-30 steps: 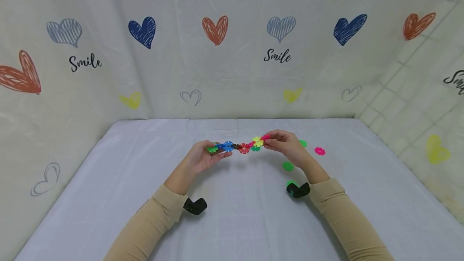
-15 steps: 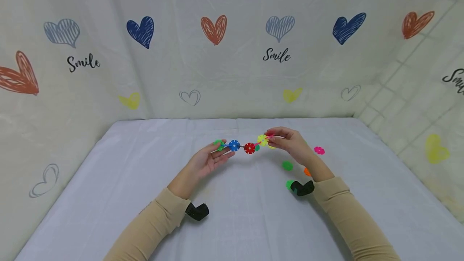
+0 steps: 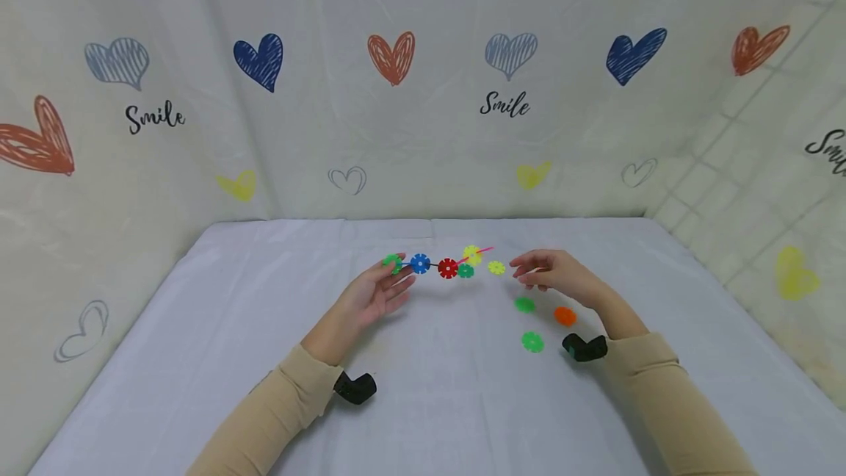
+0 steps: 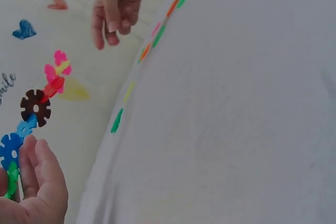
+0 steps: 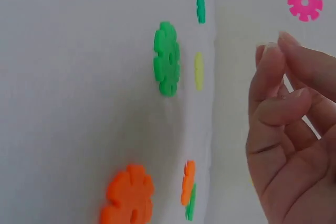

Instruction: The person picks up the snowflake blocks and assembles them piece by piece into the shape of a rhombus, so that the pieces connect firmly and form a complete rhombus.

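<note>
In the head view my left hand pinches the green end disc of a chain of slotted flower-shaped discs. The chain stretches right in the air through a blue disc, a brown disc, a red disc and a yellow disc to a pink disc at its free end. Apart from that end, on the right, hovers my right hand. Its fingers are loosely bent, and the right wrist view shows nothing held between them.
Loose discs lie on the white cloth near my right hand: a yellow disc, a teal-green disc, an orange disc, and green discs, one nearer me. A white curtain printed with hearts hangs behind the table.
My right hand has let go of the pink end of the chain and moved right, away from it. The left hand keeps its pinch on the green end, its other fingers more spread.
</note>
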The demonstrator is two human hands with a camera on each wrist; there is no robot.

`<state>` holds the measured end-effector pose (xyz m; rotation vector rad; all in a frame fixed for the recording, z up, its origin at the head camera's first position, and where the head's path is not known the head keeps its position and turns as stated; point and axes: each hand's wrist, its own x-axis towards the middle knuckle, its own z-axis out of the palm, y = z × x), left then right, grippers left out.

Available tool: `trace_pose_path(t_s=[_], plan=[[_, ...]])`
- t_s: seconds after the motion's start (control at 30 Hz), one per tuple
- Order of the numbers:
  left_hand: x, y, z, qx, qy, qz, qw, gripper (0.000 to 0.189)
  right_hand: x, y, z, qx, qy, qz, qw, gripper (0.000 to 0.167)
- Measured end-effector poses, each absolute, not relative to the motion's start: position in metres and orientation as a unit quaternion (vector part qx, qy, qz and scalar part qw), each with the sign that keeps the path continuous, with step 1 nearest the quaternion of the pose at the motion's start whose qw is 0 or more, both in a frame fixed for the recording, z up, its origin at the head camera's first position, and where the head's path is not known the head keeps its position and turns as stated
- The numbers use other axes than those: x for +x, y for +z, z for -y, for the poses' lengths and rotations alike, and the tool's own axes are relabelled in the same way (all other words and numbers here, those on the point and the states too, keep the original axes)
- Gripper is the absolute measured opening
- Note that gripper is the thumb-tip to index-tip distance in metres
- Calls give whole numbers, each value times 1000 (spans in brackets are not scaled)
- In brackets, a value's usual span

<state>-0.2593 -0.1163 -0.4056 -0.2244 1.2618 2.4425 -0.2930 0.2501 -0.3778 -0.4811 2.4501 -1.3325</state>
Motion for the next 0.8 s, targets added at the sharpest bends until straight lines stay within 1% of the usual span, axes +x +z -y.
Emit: trace_pose_path(t_s=[0.2, 0.33, 0.47, 0.57, 0.7, 0.8], plan=[[-259, -405, 117, -81, 860, -467, 188, 42, -286, -378, -257, -178, -356, -897, 191, 25], [-258, -404, 117, -79, 856, -475, 189, 44, -285, -383, -256, -179, -313, -910, 204, 25], [-258, -405, 118, -72, 851, -484, 189, 43, -285, -387, -255, -181, -299, -915, 200, 25], [-257, -405, 120, -69, 848, -491, 188, 35, -285, -389, -254, -180, -295, -918, 196, 24], [-256, -405, 120, -64, 841, -504, 189, 19, -284, -389, -252, -179, -297, -919, 189, 24], [-256, -404, 120, -58, 836, -511, 192, 11, -283, -388, -250, -175, -304, -918, 184, 25]])
